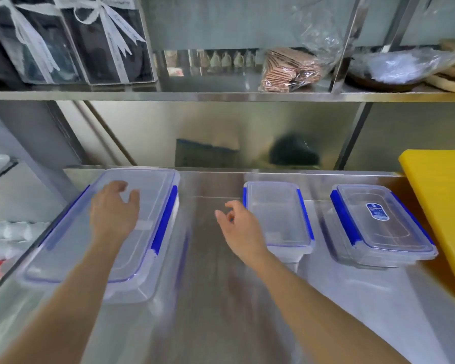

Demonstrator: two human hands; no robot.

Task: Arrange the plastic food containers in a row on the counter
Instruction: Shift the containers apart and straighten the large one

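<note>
Three clear plastic containers with blue lid clips stand on the steel counter (216, 285). The large container (147, 206) is at the left, a small one (281, 214) in the middle, and a medium one with a blue label (378, 232) at the right. My left hand (113, 208) hovers over the large container's lid, fingers spread, holding nothing. My right hand (239, 227) floats over bare counter just left of the small container, fingers loosely curled and empty.
A yellow cutting board (444, 206) leans at the counter's right end. The steel shelf (221, 95) above holds ribboned gift boxes (71, 40), a bag of wafers (289, 69) and wrapped dishes. The counter's left edge drops off beside the large container.
</note>
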